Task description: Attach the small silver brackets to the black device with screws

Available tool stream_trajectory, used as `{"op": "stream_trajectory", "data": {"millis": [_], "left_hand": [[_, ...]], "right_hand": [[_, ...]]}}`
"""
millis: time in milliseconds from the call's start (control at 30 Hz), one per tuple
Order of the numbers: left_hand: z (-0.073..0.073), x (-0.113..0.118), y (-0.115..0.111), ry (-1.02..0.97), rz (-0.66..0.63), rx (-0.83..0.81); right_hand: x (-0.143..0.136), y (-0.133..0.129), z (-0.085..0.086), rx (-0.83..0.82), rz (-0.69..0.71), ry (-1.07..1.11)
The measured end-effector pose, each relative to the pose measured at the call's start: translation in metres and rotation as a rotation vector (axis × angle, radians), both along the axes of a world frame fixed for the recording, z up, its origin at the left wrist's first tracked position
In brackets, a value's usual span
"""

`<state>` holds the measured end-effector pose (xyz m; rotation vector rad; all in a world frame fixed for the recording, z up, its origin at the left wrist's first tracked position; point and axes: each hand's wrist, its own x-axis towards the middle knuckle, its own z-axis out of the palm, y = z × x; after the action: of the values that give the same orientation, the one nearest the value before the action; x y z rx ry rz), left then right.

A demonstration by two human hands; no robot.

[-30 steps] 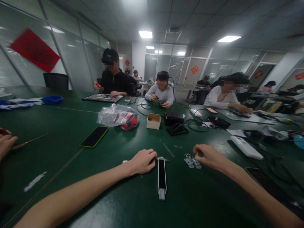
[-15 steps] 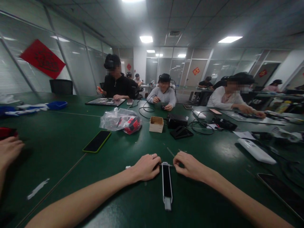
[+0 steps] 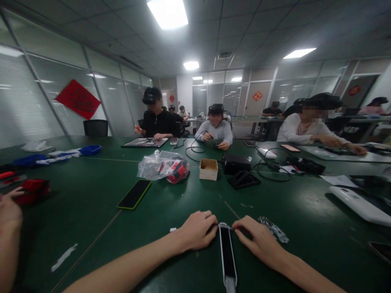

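Observation:
In front of me a narrow black strip with a white rim (image 3: 226,252) lies lengthwise on the green table, a grey tab at its near end. My left hand (image 3: 198,230), with a ring on one finger, is closed, its fingertips against the strip's far left corner. The thumb and forefinger of my right hand (image 3: 255,236) come together at the far right corner; what is between them is too small to make out. Just beyond the right hand lies a small pile of light metal-looking pieces with rings (image 3: 274,230).
A green-edged phone (image 3: 134,195), a clear plastic bag with something red (image 3: 165,166), an open cardboard box (image 3: 209,170) and a black box (image 3: 236,163) stand ahead. A white device (image 3: 360,205) lies right. Another person's hand (image 3: 9,211) is at far left, by a red item (image 3: 33,191).
My view has tilted up and turned slightly left. My right hand sits a little lower, and the light pieces beyond it show now. Both hands stay at the strip's far end.

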<state>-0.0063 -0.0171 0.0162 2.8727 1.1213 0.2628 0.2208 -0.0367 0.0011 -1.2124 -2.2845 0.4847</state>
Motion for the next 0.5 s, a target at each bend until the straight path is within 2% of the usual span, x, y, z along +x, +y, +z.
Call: {"op": "stream_trajectory", "data": {"millis": [500], "left_hand": [[0.0011, 0.0007, -0.0024, -0.010, 0.022, -0.014]], "right_hand": [[-0.0031, -0.0042, -0.0030, 0.141, -0.002, 0.052]]}}
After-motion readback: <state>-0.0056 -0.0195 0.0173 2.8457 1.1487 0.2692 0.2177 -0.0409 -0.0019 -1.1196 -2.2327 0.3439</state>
